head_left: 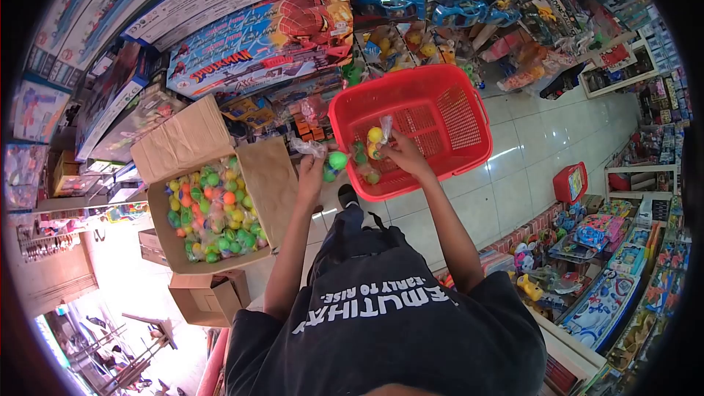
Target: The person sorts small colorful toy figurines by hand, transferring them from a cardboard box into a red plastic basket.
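Observation:
Between the cardboard box and the red basket, my left hand (312,170) grips a clear plastic bag (308,148), with green balls (336,161) beside its fingers. Over the near left part of the red basket (456,166), my right hand (405,155) pinches a bag of yellow balls (375,136). A few bagged balls (372,176) lie inside the basket at its left end. To the left, the open cardboard box (165,242) is filled with several bagged balls (213,209) in green, orange and yellow.
Boxed toys, among them a Spider-Man box (257,44), line the far side. A smaller carton (209,299) stands below the ball box. At the right are a small red container (570,182) and shelves of packaged toys (601,308). Tiled floor (513,154) shows beside the basket.

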Available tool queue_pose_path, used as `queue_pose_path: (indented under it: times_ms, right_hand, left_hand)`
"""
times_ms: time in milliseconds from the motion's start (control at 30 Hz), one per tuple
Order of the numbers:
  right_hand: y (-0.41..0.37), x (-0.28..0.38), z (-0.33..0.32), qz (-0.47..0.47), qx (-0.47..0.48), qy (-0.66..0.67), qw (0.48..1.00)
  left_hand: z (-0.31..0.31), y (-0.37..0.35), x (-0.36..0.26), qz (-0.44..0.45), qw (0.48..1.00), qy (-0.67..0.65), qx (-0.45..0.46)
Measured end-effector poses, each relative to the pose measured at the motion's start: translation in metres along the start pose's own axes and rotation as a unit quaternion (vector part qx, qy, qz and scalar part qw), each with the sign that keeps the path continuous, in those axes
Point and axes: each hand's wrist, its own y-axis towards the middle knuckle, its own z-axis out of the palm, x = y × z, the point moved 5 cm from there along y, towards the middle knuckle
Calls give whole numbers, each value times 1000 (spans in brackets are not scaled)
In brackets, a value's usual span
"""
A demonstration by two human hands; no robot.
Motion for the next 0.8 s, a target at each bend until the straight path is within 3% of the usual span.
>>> queue_pose_path:
  times_ms: [33,100,267,333,433,500,533,600,700,800]
  right_hand:
    - [15,-11,-2,4,1,-1,1000]
    - [40,-43,0,99,32,-33,994]
    - [105,-144,21,124,83,-36,988]
    - [112,-140,30,123,109,-40,986]
    - [111,-148,35,140,62,-9,988]
    - [120,-139,38,-49,18,-75,996]
    - [121,-146,41,-48,27,-72,996]
    - [124,-158,42,-1,64,-200,978]
    - [126,-157,43,29,77,-222,972]
    - [130,-143,43,-18,94,-260,961]
  left_hand:
    - [-2,10,3,-3,1000,-2,0]
    - [-9,25,8,12,999,-21,-33]
    - [-2,36,-7,-37,994,-65,-77]
    - [-1,44,-2,-29,994,-80,-66]
    - [4,51,2,-31,996,-69,-46]
    - [5,55,0,-16,996,-52,-70]
    - [5,54,0,-6,996,-35,-83]
    - [4,53,2,-11,995,-43,-93]
    - [7,51,6,-6,992,-50,-112]
    - [11,48,4,8,988,-52,-142]
